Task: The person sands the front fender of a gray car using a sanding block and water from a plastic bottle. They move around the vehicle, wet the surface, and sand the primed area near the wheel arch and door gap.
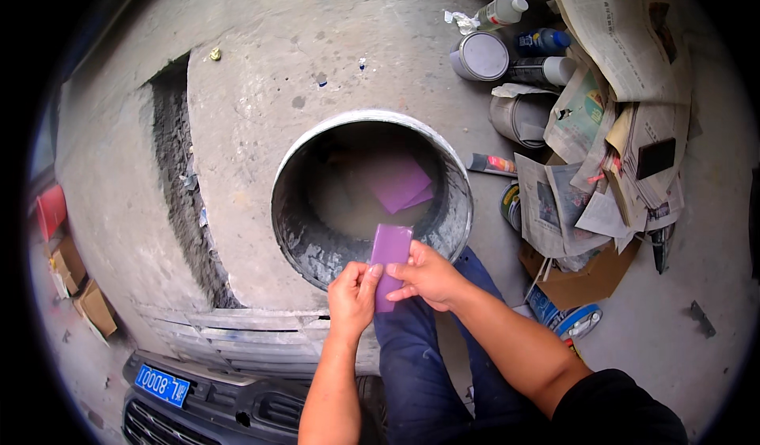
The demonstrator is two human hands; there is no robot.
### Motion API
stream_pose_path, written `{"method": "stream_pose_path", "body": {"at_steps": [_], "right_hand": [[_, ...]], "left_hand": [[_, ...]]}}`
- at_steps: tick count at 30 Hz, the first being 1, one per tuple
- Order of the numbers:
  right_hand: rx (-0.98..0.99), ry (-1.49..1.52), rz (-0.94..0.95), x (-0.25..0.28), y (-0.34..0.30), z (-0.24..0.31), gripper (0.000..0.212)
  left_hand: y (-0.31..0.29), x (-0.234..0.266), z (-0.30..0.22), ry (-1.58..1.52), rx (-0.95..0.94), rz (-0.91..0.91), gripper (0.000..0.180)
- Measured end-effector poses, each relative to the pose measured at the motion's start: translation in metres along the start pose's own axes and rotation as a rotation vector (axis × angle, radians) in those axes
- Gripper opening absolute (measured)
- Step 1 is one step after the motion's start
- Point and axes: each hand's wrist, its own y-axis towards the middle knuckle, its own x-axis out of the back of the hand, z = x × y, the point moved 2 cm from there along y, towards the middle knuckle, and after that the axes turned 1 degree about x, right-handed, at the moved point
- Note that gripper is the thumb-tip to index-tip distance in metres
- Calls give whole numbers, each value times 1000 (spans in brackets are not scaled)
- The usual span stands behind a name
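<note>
Both of my hands hold a folded strip of purple sandpaper (391, 246) upright over the near rim of a large round bucket (294, 243). My left hand (352, 296) grips its left edge, the thumb lying along the side. From the right, my right hand (431, 277) pinches it with the thumb on the face and fingers around the edge. Whether a block is inside the fold, I cannot tell. Murky water (342, 199) stands in the bucket. More purple sheets (402, 182) lie in it, partly under the surface.
On the right stand a lidded paint can (480, 55), several bottles and spray cans, and newspapers (617, 33) piled over a cardboard box (582, 280). A rough trench (176, 152) cuts the concrete at left. A vehicle's front (229, 401) is at the lower left.
</note>
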Motion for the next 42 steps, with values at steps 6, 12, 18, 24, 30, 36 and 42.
{"method": "stream_pose_path", "body": {"at_steps": [6, 12, 18, 24, 30, 36, 42], "right_hand": [[160, 67, -141, 14, -5, 2, 31], [414, -88, -364, 34, -15, 13, 26], [455, -347, -338, 38, -23, 10, 28], [546, -421, -339, 54, -19, 6, 26], [483, -535, -274, 54, -22, 10, 28], [549, -612, -288, 54, -28, 22, 26], [552, -615, -274, 51, -33, 31, 25]], "left_hand": [[20, -14, -13, 100, 15, 118, 37], [84, -53, -5, -500, 253, 398, 27], [210, -123, 44, 129, 50, 224, 33], [191, -159, 3, 1230, -116, 413, 55], [205, -139, 16, 1300, 234, 830, 61], [226, -133, 53, 1347, 79, 660, 54], [213, -148, 90, 1538, -210, 655, 49]]}}
